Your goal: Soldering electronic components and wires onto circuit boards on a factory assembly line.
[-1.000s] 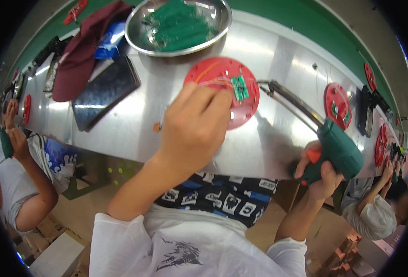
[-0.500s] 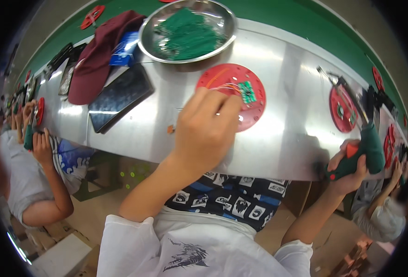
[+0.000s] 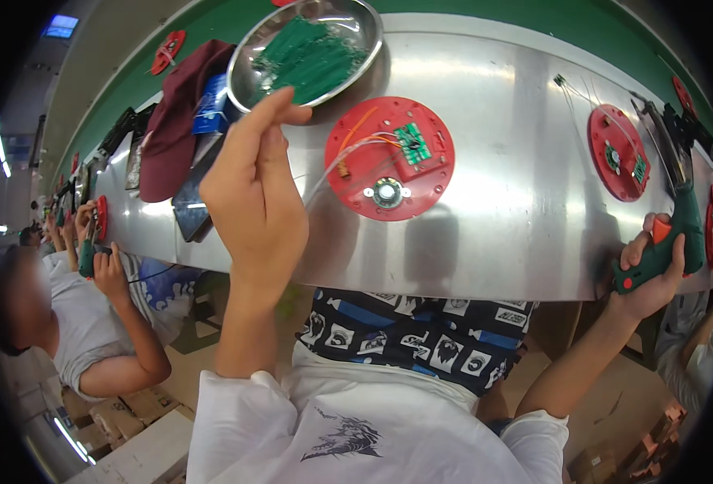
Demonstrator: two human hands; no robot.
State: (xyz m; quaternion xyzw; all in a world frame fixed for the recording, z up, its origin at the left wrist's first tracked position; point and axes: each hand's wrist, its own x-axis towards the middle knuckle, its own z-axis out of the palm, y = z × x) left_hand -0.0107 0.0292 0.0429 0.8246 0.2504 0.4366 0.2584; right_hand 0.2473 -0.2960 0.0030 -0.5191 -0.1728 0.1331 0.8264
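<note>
My left hand [image 3: 261, 198] is raised over the table just below the metal bowl [image 3: 376, 52], its fingers loosely bent and apart with nothing visible in them. To its right lies a round red plate [image 3: 348, 198] carrying a small green circuit board [image 3: 412, 143], thin wires and a round silver-rimmed part [image 3: 387, 193]. Pale wires trail from the plate toward my left wrist. At the right, my right hand [image 3: 651, 266] is wrapped round a green soldering gun [image 3: 685, 230] with an orange trigger. Its metal front points up and away, beside a second red plate [image 3: 618, 153] with wires.
Green wired pieces [image 3: 312, 60] fill the bowl. Left of it are a maroon cap [image 3: 180, 121], a blue box [image 3: 210, 109] and a dark flat tablet-like thing [image 3: 191, 202], partly hidden by my hand. A co-worker [image 3: 98, 315] sits at the left.
My left hand has lifted off the red plate and moved left and up toward the bowl, uncovering the silver-rimmed part. The right hand keeps the soldering gun. The whole view has shifted.
</note>
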